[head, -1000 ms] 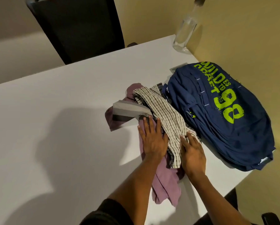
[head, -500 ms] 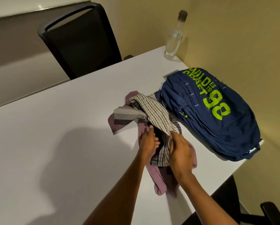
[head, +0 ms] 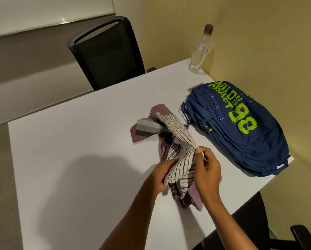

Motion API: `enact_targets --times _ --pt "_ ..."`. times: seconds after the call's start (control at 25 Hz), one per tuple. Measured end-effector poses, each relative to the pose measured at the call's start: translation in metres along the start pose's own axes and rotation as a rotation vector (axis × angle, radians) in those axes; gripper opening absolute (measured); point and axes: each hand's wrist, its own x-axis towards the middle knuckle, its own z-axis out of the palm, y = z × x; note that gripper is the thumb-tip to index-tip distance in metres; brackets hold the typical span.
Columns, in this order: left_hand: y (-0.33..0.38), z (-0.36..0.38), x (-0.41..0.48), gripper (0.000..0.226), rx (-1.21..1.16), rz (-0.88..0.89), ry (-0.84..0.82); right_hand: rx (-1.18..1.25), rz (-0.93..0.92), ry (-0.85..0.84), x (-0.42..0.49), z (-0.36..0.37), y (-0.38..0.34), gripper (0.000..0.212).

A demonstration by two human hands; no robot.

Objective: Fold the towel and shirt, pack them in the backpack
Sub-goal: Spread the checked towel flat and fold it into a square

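A: Why are both hands bunched there?
B: The left hand (head: 162,175) and right hand (head: 208,169) pinch the striped towel (head: 178,143), lifting it off the purple shirt (head: 161,112) on the counter (head: 78,159) beside the closed backpack (head: 241,127).

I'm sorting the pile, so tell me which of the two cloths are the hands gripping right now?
The cream cloth with thin dark stripes: the left hand and right hand both pinch its near end. The mauve cloth lies underneath it, ungripped.
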Motion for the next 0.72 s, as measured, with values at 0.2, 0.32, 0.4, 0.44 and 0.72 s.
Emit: enact_targets --times 0.2,0.32,0.4,0.44,0.72 --pt "0.021 0.001 -0.036 0.032 -0.124 0.115 -0.155 0.447 0.711 -0.048 -0.006 -0.009 0.034 0.025" --pt "0.033 0.011 -0.041 0.032 0.053 0.246 -0.206 0.672 1.008 -0.306 -0.017 -0.003 0.049 0.046" --pt "0.043 0.014 -0.039 0.035 0.399 0.345 -0.091 0.725 0.999 -0.347 -0.018 0.002 0.04 0.06" --pt "0.046 0.015 -0.04 0.039 0.527 0.377 -0.03 0.715 0.967 -0.341 -0.017 0.003 0.034 0.066" --pt "0.068 0.036 -0.069 0.02 0.671 0.744 0.277 0.704 0.929 -0.401 0.011 -0.005 -0.001 0.044"
